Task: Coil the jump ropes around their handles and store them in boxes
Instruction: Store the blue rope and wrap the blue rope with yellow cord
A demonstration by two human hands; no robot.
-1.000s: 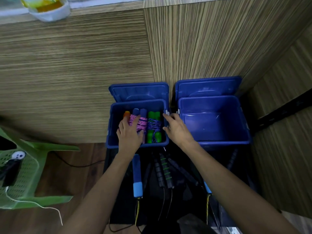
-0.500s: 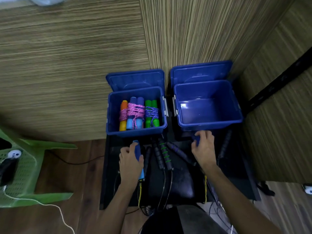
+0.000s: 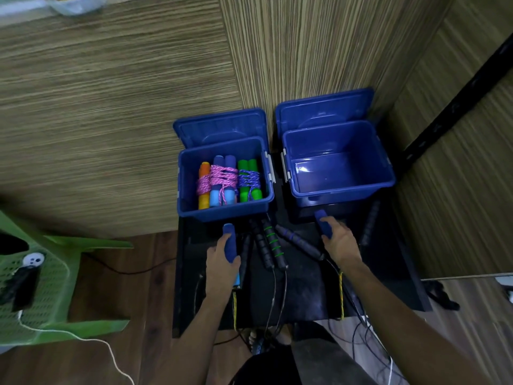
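Two open blue boxes stand at the back of a black table (image 3: 305, 295). The left box (image 3: 222, 209) holds three coiled jump ropes: orange, blue and green handles wrapped in pink and purple cord. The right box (image 3: 344, 190) has nothing in it. My left hand (image 3: 222, 262) grips one blue foam handle (image 3: 229, 240) in front of the left box. My right hand (image 3: 340, 241) grips the matching blue handle (image 3: 323, 225) below the right box. A yellow cord (image 3: 341, 295) trails from the handles toward me.
Several dark-handled ropes (image 3: 270, 245) lie fanned between my hands, their thin cords running off the table's near edge. Another dark handle (image 3: 369, 226) lies at the right. Box lids lean against the wood-panel wall. A green plastic chair (image 3: 41, 287) stands at left.
Both hands left the left box, drew back to the table and took hold of the two blue handles. The view shifted slightly downward.
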